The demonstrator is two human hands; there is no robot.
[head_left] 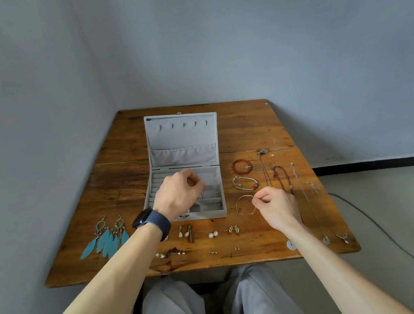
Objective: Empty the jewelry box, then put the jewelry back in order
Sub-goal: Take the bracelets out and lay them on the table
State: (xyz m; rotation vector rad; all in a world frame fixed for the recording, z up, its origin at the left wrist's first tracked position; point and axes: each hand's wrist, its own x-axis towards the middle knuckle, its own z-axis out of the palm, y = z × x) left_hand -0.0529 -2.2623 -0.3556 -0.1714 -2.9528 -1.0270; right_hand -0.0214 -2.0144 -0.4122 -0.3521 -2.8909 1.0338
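Head view, single frame: jewelry box (pixel 213 209) open at mid-worktop, lid upright against the far side, grey compartments largely bare. Left hand (pixel 179 195) over the box interior, fingers pinched closed on a small dangling piece, probably an earring; exact item too small to tell. Right hand (pixel 275 204) just right of the box, thumb and forefinger pinched on the rim of a thin wire bangle (pixel 244 205) that lies on the worktop (pixel 125 177). Laid out: teal feather earrings (pixel 106 237) at front left; pearl studs (pixel 213 234) and further small studs in rows along the front; red bead bracelet (pixel 241 166) and cord bracelet (pixel 245 182) right of the box; purple bead strand (pixel 281 176) and fine chain necklaces (pixel 307 196) at right. Risks, judged: pendants of the chains lie close to the front edge, and the right forearm lies across that zone, so a sweep of the arm could drag one off the worktop. Front studs sit near the edge, below the left forearm; a dropped wrist could scatter them. Chains lie near one another and could tangle if lifted together. Room: open wood left of the box and behind it at right; walls close on the left and far sides; front edge crowded.
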